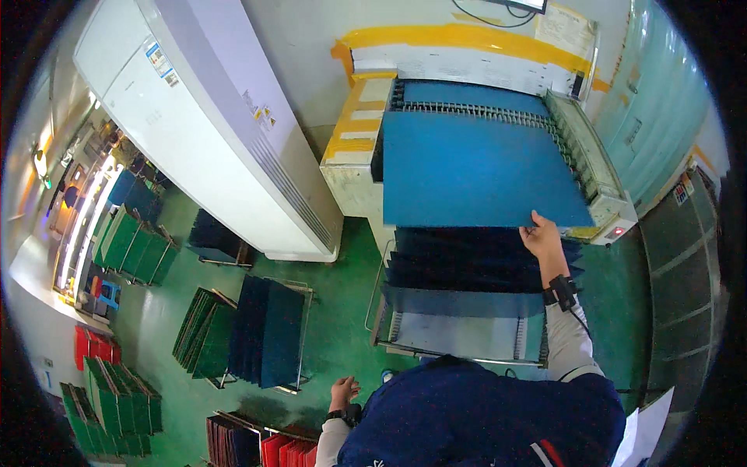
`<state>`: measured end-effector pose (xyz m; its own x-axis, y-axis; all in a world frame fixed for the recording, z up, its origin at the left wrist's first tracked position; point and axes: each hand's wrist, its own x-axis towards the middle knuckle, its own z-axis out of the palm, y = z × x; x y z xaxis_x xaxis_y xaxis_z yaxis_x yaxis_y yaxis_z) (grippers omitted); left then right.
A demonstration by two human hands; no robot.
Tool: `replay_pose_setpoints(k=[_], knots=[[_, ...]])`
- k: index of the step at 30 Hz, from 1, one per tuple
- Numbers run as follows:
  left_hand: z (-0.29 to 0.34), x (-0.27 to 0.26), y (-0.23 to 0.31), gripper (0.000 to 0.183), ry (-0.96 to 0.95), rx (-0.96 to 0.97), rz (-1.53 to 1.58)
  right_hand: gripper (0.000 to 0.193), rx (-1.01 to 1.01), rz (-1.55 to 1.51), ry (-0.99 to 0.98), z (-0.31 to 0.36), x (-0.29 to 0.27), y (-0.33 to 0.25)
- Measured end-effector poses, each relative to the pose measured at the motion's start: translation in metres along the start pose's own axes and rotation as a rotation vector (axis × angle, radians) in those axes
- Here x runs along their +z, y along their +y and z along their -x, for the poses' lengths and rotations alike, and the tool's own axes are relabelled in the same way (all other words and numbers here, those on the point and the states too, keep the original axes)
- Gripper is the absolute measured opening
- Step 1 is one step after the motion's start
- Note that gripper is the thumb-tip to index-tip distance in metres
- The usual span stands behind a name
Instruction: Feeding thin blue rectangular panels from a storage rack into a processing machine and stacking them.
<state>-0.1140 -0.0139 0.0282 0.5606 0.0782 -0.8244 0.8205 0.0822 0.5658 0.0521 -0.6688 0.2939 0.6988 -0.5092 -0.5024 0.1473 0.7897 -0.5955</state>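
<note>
A flat blue panel (475, 167) lies tilted over the near end of a roller conveyor machine (611, 214). My right hand (541, 236) pinches its near edge, right of the middle. Below the panel, a wheeled rack (459, 362) holds several dark blue panels (459, 268) standing on edge in slots. My left hand (342, 391) hangs low beside my body, away from the panel; its fingers are loosely bent and a little apart, with nothing visible in them. Another blue panel (475, 95) lies farther back on the rollers.
A tall white air conditioner (210, 148) stands left of the machine. Racks of dark blue panels (268, 331), green panels (124, 405) and red panels (289, 451) stand on the green floor (342, 319) at left. A grey slatted panel (681, 272) and a clear plastic curtain (646, 101) are at right.
</note>
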Motion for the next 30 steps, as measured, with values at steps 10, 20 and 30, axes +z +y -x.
replay_pose_setpoints(k=[10, 20, 30], knots=[[0.018, -0.007, -0.024, 0.04, 0.052, -0.035, 0.108, 0.023, 0.056, 0.066, -0.029, -0.047, 0.014, 0.012], [0.023, 0.027, 0.007, 0.041, 0.063, 0.005, -0.005, 0.052, 0.216, 0.32, -0.104, -0.078, 0.018, 0.004], [0.02, 0.036, 0.017, 0.047, 0.037, 0.032, -0.074, 0.054, 0.23, 0.416, -0.12, -0.081, 0.019, 0.001]])
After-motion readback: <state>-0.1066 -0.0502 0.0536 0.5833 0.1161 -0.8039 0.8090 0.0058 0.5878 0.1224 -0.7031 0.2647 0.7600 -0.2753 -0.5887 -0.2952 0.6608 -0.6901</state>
